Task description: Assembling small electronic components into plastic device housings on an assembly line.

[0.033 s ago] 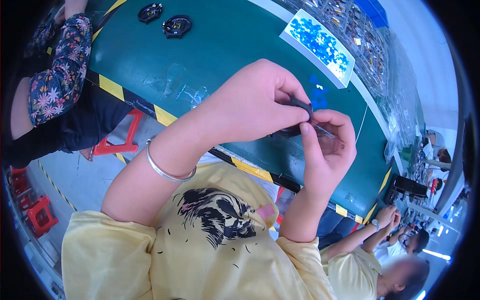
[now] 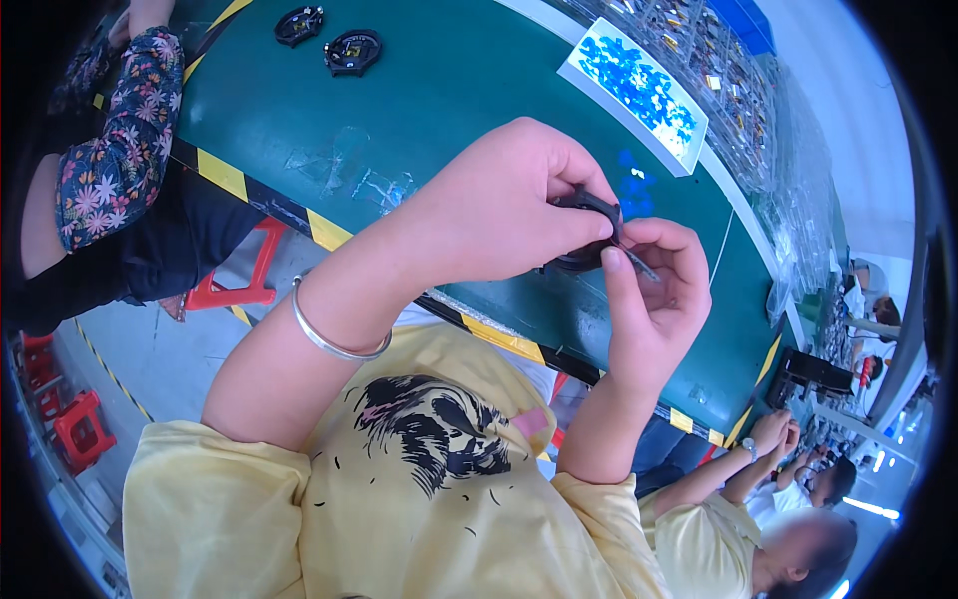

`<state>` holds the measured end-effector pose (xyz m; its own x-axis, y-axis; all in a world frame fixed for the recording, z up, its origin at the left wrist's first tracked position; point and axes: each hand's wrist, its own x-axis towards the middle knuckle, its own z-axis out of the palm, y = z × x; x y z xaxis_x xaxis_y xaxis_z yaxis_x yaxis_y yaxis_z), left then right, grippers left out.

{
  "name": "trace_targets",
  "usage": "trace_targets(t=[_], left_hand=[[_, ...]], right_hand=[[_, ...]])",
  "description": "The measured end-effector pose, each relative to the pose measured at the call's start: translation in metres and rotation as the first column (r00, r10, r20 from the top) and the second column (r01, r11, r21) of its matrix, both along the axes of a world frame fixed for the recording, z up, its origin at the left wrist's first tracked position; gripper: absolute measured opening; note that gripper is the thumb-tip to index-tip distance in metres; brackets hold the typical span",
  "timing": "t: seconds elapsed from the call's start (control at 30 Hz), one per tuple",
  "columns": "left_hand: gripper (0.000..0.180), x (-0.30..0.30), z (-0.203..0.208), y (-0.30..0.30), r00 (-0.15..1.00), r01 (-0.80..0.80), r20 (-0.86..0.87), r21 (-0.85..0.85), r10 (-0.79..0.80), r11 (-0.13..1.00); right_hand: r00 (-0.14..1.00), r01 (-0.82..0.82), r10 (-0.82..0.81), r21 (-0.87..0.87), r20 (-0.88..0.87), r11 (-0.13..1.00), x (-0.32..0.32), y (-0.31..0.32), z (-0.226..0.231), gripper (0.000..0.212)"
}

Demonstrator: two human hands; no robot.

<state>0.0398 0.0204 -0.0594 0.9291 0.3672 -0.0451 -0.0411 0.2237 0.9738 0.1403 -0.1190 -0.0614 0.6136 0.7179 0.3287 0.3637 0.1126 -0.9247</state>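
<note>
My left hand, its wrist in a silver bangle, pinches a black watch case between thumb and fingers. The case is tilted and partly covered by my fingers. Against its right side, my right hand has thumb and fingertips closed on a thin, narrow grey piece. The piece's exact kind cannot be made out. Both hands meet above the green table. Two similar black watch cases, one larger in view and another beside it, lie at the far left with small parts showing inside.
A white tray of small blue pieces stands at the back right, near clear plastic trays of parts. Scraps of clear film lie on the table. A co-worker's floral sleeve is at left, red stools below; other people sit at right.
The watch case has tilted slightly in my left hand, so more of its ring shows. The thin grey piece has shifted a little down and left with my right fingertips.
</note>
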Motion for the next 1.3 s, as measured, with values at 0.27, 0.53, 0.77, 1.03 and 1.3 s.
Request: trace_targets(t=[0.27, 0.53, 0.77, 1.03, 1.3], left_hand=[[0.012, 0.005, -0.013, -0.004, 0.985, -0.084, 0.149, -0.033, 0.088, 0.996], [0.013, 0.008, -0.015, -0.008, 0.986, -0.095, 0.125, -0.100, 0.107, 0.990], [0.019, 0.011, -0.016, -0.017, 0.950, -0.107, 0.271, -0.182, 0.155, 0.977], [0.027, 0.015, -0.015, -0.022, 0.933, -0.094, 0.323, -0.203, 0.157, 0.975], [0.032, 0.017, -0.010, -0.027, 0.923, -0.082, 0.359, -0.167, 0.138, 0.983]], right_hand=[[0.991, -0.055, 0.054, 0.000, -0.123, 0.999, 0.005, -0.005, -0.003, 0.017], [0.945, -0.072, 0.078, 0.032, -0.316, 0.997, 0.005, 0.001, -0.005, 0.016], [0.901, -0.042, 0.132, 0.220, -0.413, 0.975, 0.011, 0.011, -0.025, 0.018], [0.823, 0.001, 0.232, 0.411, -0.518, 0.912, 0.001, 0.024, -0.028, 0.014], [0.860, 0.108, 0.145, 0.452, -0.489, 0.885, 0.001, 0.031, -0.030, 0.015]])
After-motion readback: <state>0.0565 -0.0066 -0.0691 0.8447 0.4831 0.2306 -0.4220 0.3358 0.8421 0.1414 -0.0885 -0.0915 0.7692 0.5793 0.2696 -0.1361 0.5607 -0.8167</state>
